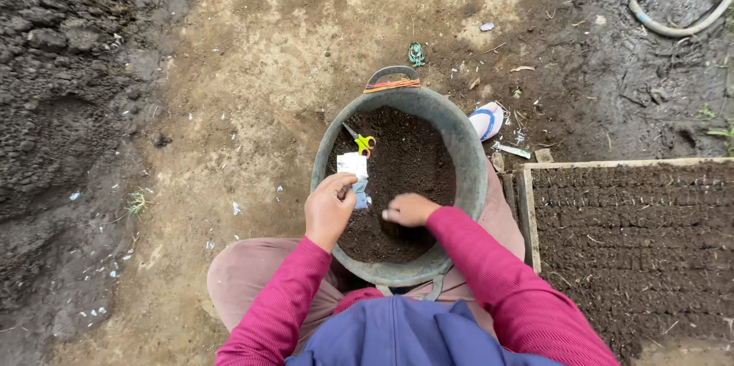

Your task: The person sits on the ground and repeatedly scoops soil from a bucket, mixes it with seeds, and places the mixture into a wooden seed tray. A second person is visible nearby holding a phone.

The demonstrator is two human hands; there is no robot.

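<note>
Packet [354, 170], small and white, is being held by the left hand [329, 209] over the dark soil [409, 160] in a grey tub [470, 152], near its left wall; the fingers are pinching its lower edge. The right hand [410, 210] is resting loosely curled on the soil at the middle of the tub, and whether it is grasping anything I cannot tell. Scissors [362, 140] with yellow-and-green handles are lying on the soil just beyond the packet. The tub is sitting between the person's knees. To the right, a wooden-framed tray [527, 221] is lying on the ground, already packed with soil pressed into rows. Judging by this, the tray looks prepared, while the packet is only now being handled; whether it is already cut open cannot be told.
</note>
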